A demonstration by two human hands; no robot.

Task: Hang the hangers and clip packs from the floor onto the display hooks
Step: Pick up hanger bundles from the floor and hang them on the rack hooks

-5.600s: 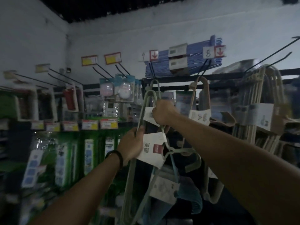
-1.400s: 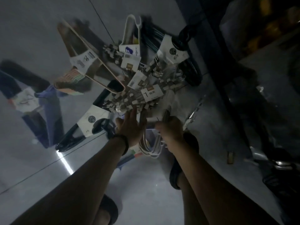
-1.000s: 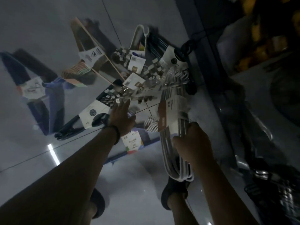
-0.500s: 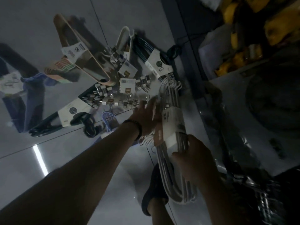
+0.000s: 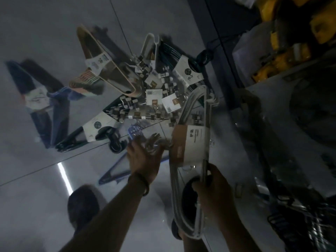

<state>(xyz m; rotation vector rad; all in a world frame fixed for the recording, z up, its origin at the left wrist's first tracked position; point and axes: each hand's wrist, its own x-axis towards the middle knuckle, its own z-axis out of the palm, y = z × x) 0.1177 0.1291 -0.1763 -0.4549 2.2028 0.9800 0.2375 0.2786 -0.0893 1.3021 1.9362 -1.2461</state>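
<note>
White hanger bundle [image 5: 190, 142], banded in card, gripped by the right hand [image 5: 214, 186], clear of the floor. Left hand [image 5: 143, 157] spread, holding nothing, above clip packs [image 5: 154, 95] heaped on glossy grey floor tiles [image 5: 36, 160]. Room dim.

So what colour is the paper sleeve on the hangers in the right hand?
The paper sleeve is white with a brown left panel; head view.

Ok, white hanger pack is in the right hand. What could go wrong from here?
The right hand grips the white hanger pack by one edge only, so the long bundle may swing or slip. The left hand is open near the clip packs, which lie tangled with hangers; lifting one could drag others. The blue hanger by the feet is a trip risk.
</note>
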